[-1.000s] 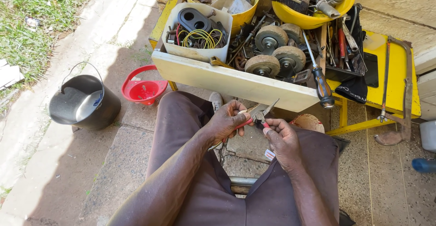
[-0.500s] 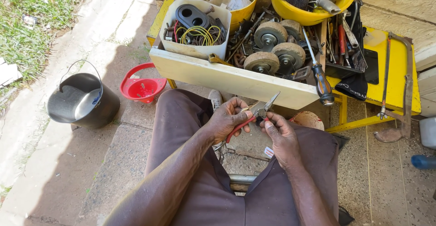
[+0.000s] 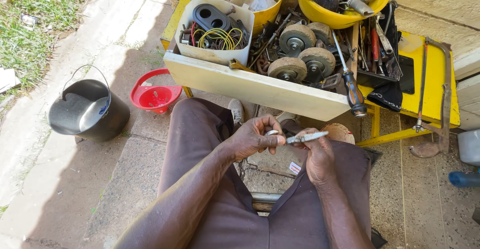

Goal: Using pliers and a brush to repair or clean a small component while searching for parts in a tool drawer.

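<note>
Taking the cream tray of tools as the landmark: far to its left a black bucket stands on the paving, and a red basket sits just off the tray's left corner. Below the tray's front edge, over the lap, the left hand has its fingertips pinched together on a small metal ring. Just to its right, the right hand is closed around a slim metal tool, whose tip points at the ring.

The ring looks light, stiff and smooth, so probably slippery; a pinch across its rim seems the surest hold. The tool looks rigid and light, best gripped along its shank.

The tray's front edge hangs close above both hands, and a screwdriver juts over the tray's right end. Open room lies below the tray, toward the knees, and left toward the bucket.
</note>
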